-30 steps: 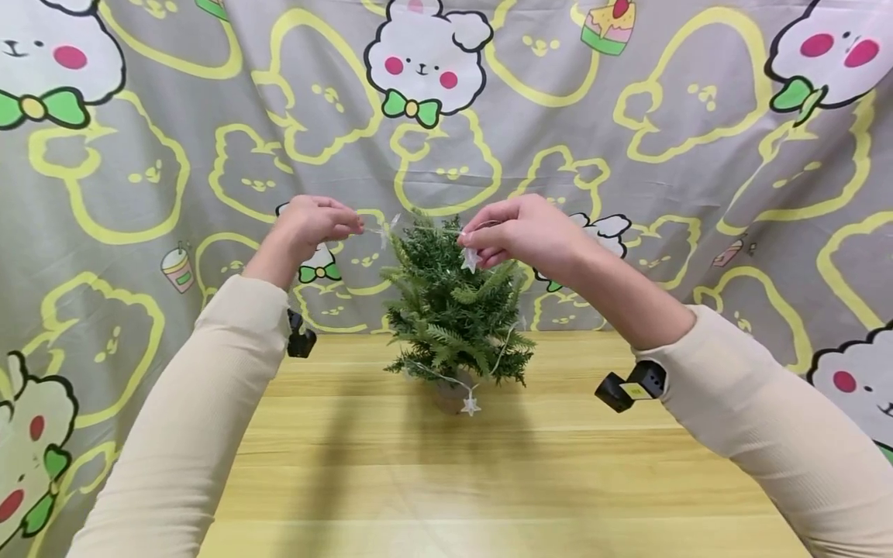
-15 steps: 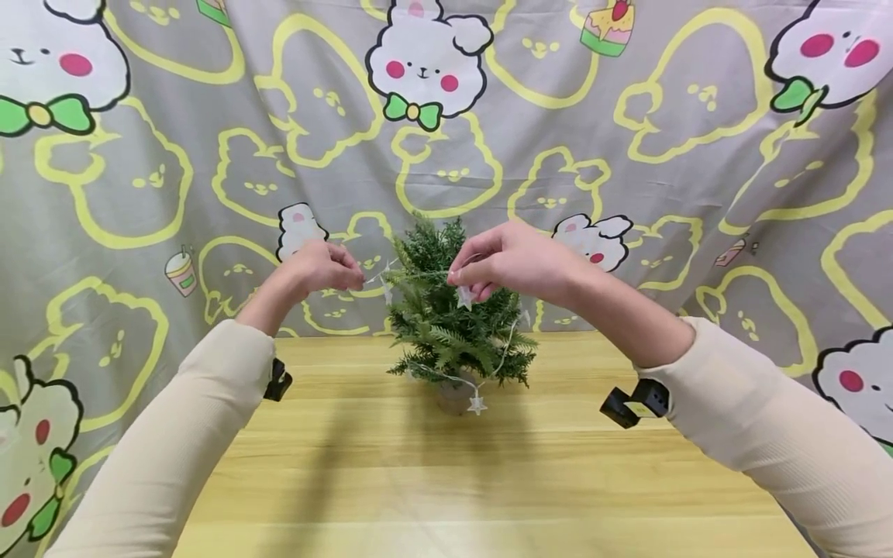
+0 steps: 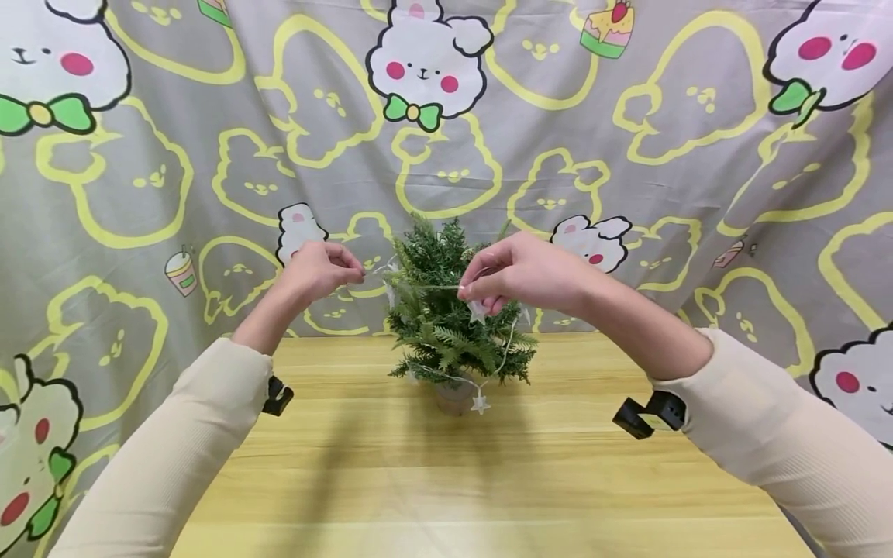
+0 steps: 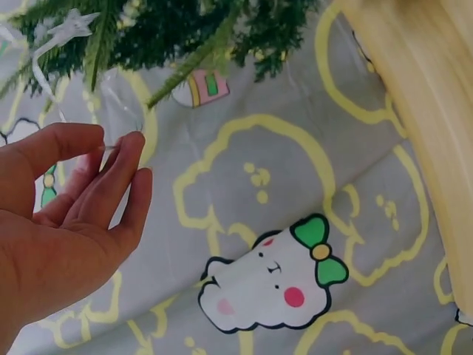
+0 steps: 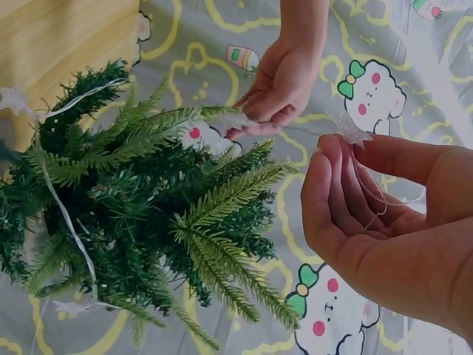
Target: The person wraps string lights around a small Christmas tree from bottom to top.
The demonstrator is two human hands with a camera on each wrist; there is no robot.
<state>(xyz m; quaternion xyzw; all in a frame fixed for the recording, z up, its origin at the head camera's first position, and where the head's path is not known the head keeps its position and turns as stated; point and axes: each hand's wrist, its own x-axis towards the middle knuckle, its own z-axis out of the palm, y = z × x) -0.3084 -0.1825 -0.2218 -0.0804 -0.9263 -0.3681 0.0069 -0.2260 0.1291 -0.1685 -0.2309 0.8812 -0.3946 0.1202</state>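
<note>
A small artificial Christmas tree (image 3: pixel 449 322) stands upright in a pot (image 3: pixel 455 397). My left hand (image 3: pixel 317 271), left of the treetop, pinches a thin clear string of star lights (image 3: pixel 432 287) between thumb and fingertips. On the other side my right hand (image 3: pixel 537 271) pinches the same string, and a star light (image 3: pixel 477 311) dangles under its fingers. Between the hands the string runs across the front of the upper branches. Lower down, another stretch wraps the tree, with a star (image 3: pixel 480 403) hanging before the pot. The right wrist view shows a clear star (image 5: pixel 347 127) at the right fingertips.
The wooden table (image 3: pixel 391 480) carries the tree near its back edge. Right behind it hangs a grey curtain (image 3: pixel 335 178) with cartoon animals. Small black cameras (image 3: pixel 652 415) are strapped at both wrists.
Both hands have come down, bringing the held string from treetop height to the front of the upper branches. Over the last half second the right hand has shifted slightly right and down.
</note>
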